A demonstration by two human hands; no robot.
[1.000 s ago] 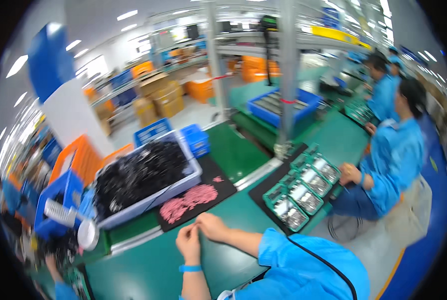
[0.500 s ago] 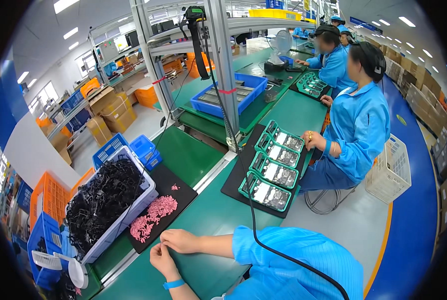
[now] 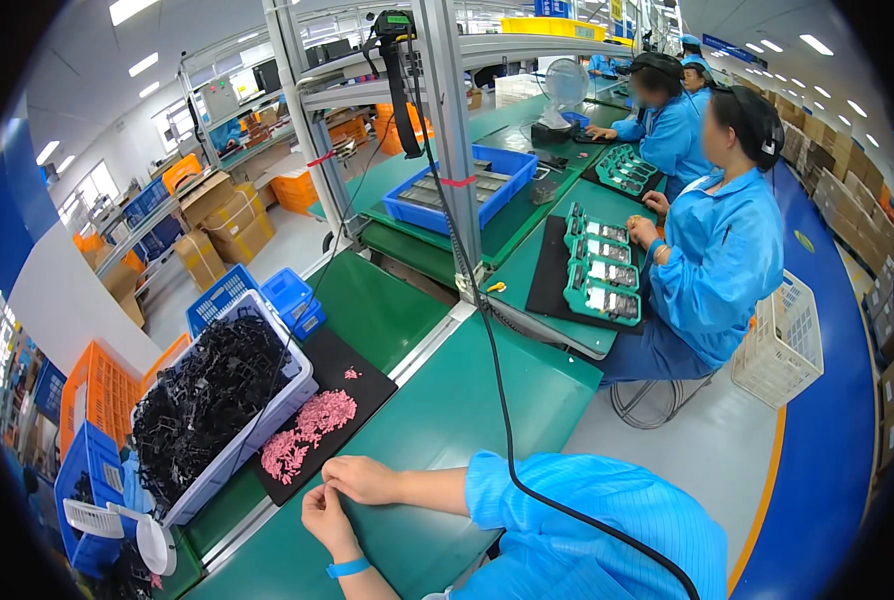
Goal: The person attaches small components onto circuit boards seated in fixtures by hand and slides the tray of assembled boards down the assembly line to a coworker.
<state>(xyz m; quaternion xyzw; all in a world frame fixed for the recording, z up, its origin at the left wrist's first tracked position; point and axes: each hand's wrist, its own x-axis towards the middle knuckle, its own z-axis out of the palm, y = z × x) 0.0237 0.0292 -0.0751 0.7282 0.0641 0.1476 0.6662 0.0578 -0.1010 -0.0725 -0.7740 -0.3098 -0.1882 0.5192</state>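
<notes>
My left hand (image 3: pixel 329 520), with a blue band at its wrist, and my right hand (image 3: pixel 362 481) meet at the fingertips over the green workbench (image 3: pixel 407 430). Fingers of both are closed in a pinch; whatever they grip, if anything, is too small or hidden to make out. Just beyond them is a pile of small pink pieces (image 3: pixel 312 430) on a black mat (image 3: pixel 362 385). To the left of the mat, a pale bin (image 3: pixel 292 385) is heaped with tangled black plastic parts (image 3: pixel 207 410).
A black cable (image 3: pixel 499 400) hangs across the bench to my right sleeve. A seated co-worker (image 3: pixel 722 240) has green-framed trays (image 3: pixel 604 265) on a black board. A metal post (image 3: pixel 450 170), blue tray (image 3: pixel 497 205), orange crate (image 3: pixel 95 395) and white handled tool (image 3: pixel 155 545) stand around.
The green-framed trays and their black board have slid away from me, to the far right, in front of the co-worker. My own hands have hardly moved.
</notes>
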